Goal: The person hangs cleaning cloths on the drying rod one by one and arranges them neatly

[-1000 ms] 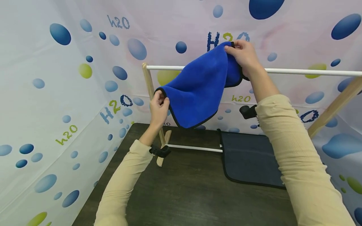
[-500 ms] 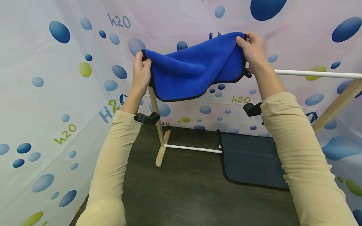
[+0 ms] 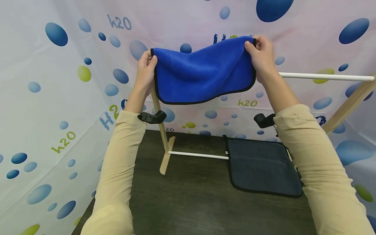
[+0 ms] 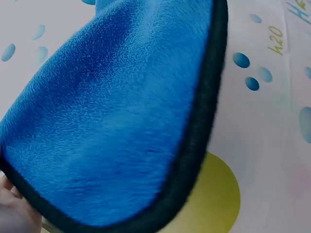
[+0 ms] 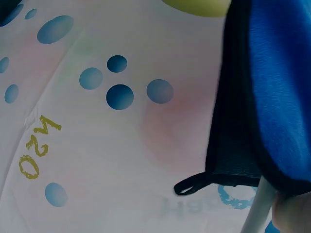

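Observation:
A blue plush towel (image 3: 202, 75) with black edging is stretched between both hands, sagging slightly along its top edge. My left hand (image 3: 146, 70) pinches its upper left corner between thumb and fingers. The upper right corner is pinched by my right hand (image 3: 262, 57), which stands a little higher. In the left wrist view the towel (image 4: 121, 121) fills most of the picture. A dark layer (image 5: 231, 141) with a small black hanging loop (image 5: 192, 184) shows behind the blue side in the right wrist view. The white rail (image 3: 326, 76) of a rack is partly hidden behind the towel.
The rack's left wooden leg (image 3: 163, 135) stands on the dark wooden surface (image 3: 205, 202), with a lower white bar (image 3: 199, 155). A dark grey cloth (image 3: 261, 166) with black edging hangs over that bar at the right. A patterned curtain (image 3: 58, 107) encloses the space.
My left hand has risen and moved left with its towel corner, spreading the towel wider. The right hand has moved slightly up and right; its grip stays.

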